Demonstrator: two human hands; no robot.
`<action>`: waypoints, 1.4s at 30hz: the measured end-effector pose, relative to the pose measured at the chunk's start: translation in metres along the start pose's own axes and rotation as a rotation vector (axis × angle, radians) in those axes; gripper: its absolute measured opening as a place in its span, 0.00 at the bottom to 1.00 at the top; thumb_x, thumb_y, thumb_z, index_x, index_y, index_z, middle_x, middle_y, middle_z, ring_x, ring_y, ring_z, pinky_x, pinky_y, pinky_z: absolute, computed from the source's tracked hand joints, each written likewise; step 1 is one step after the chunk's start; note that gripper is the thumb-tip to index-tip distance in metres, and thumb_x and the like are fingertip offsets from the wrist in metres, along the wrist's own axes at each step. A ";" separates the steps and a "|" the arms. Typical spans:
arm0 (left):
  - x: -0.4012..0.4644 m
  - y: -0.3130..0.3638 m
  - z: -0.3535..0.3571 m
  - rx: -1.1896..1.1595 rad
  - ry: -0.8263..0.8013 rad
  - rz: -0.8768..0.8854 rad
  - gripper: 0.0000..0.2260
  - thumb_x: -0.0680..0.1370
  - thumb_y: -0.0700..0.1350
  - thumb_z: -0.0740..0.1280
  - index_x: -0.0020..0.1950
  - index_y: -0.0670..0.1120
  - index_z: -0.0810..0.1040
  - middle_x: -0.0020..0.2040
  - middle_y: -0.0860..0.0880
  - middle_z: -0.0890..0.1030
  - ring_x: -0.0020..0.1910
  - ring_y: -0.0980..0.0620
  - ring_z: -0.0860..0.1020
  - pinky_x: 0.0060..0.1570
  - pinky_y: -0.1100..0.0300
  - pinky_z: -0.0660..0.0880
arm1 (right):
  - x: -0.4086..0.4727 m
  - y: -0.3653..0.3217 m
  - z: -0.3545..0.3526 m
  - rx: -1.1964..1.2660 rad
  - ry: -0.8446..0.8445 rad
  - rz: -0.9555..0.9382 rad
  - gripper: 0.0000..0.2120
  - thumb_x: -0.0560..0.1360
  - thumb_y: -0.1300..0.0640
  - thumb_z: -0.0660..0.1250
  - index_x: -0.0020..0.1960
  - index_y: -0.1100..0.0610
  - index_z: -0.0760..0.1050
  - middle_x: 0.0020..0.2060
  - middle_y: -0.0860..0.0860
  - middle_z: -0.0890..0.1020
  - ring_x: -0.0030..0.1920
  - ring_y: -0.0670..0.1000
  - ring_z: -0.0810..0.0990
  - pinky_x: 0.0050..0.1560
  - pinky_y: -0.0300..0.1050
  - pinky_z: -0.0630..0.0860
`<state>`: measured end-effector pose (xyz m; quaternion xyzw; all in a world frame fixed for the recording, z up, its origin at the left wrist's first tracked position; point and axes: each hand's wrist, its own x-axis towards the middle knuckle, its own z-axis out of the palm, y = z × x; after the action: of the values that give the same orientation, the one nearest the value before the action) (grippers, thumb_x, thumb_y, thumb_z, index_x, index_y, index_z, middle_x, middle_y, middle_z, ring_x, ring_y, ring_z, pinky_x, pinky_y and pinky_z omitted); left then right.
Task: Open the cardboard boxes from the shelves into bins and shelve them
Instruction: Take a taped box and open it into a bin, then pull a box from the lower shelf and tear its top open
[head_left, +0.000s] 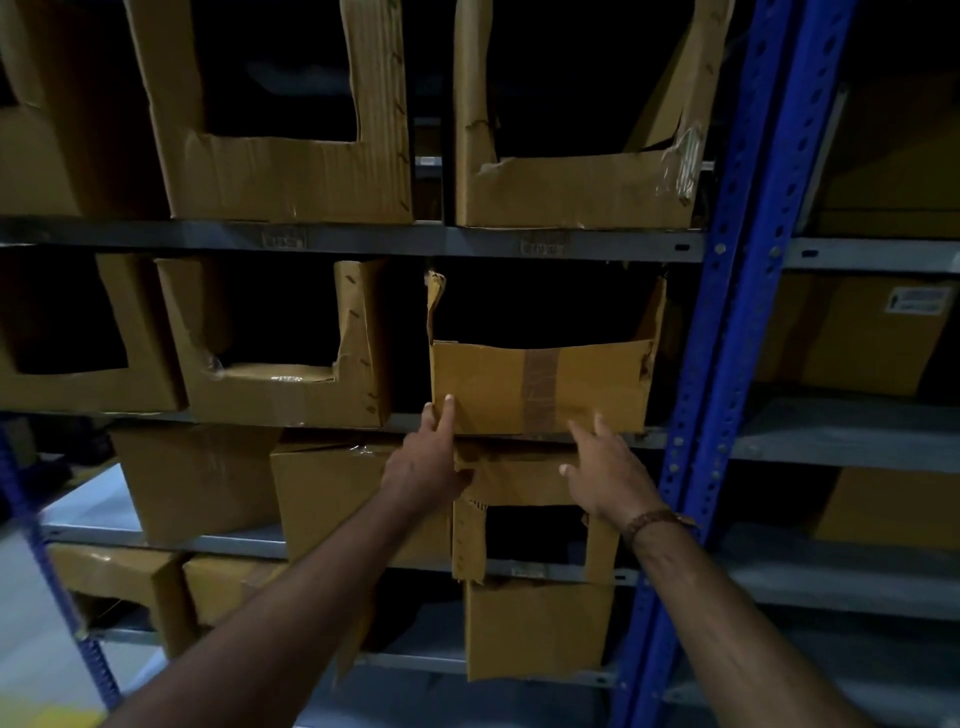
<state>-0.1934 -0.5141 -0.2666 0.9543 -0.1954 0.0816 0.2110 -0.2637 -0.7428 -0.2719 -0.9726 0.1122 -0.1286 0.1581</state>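
Left hand (426, 467) reaching up with fingers straight, index tip (448, 408) touching the lower left corner of the cut-open box bin (540, 387). Right hand (608, 467) spread and relaxed, fingertips at or just short of the bin's lower front edge near the tape strip (540, 389); contact there hard to confirm. Nothing pinched or gripped by either hand. Beaded bracelet (649, 522) on the right wrist.

Bin resting on the middle shelf (691, 439), front face standing slightly proud of the shelf lip, top front already cut away, interior dark and unreadable. Apparently the seating step: pushing the finished bin back into its bay.

To do this well: flat palms low on both front corners, even pressure so the bin slides straight rather than skewing against the blue upright (727, 322). Avoid pressing the thin cut rim or the torn left flap (435, 296), likely to buckle. Stop once flush with the neighbouring cut bin (280, 384).

Writing: small white label (917, 300) on a closed box (852, 338) in the next bay, print too small to read. Faint tags on the upper shelf rail (363, 239), illegible. No brand visible anywhere.
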 end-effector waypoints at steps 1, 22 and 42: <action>0.002 0.000 0.000 -0.053 0.011 -0.010 0.51 0.77 0.55 0.75 0.85 0.53 0.39 0.86 0.45 0.46 0.80 0.40 0.64 0.72 0.38 0.71 | -0.002 -0.003 -0.001 0.052 0.012 0.017 0.32 0.86 0.49 0.63 0.86 0.52 0.54 0.86 0.53 0.49 0.83 0.61 0.58 0.77 0.63 0.67; -0.158 -0.172 -0.008 -1.006 0.480 -0.602 0.10 0.80 0.52 0.73 0.61 0.55 0.81 0.60 0.57 0.82 0.62 0.56 0.79 0.61 0.51 0.79 | -0.111 -0.233 0.174 0.884 -0.035 0.181 0.07 0.81 0.57 0.70 0.49 0.44 0.81 0.47 0.44 0.87 0.48 0.50 0.87 0.54 0.54 0.85; -0.120 -0.428 -0.067 -0.916 0.499 -0.632 0.10 0.81 0.49 0.72 0.63 0.51 0.81 0.57 0.55 0.84 0.57 0.60 0.80 0.48 0.64 0.76 | -0.040 -0.481 0.313 0.842 -0.075 0.158 0.07 0.83 0.58 0.67 0.53 0.45 0.80 0.49 0.43 0.84 0.51 0.46 0.82 0.44 0.39 0.79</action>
<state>-0.1334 -0.0869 -0.3939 0.7305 0.1374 0.1438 0.6533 -0.1263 -0.2009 -0.4054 -0.8156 0.1182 -0.1153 0.5545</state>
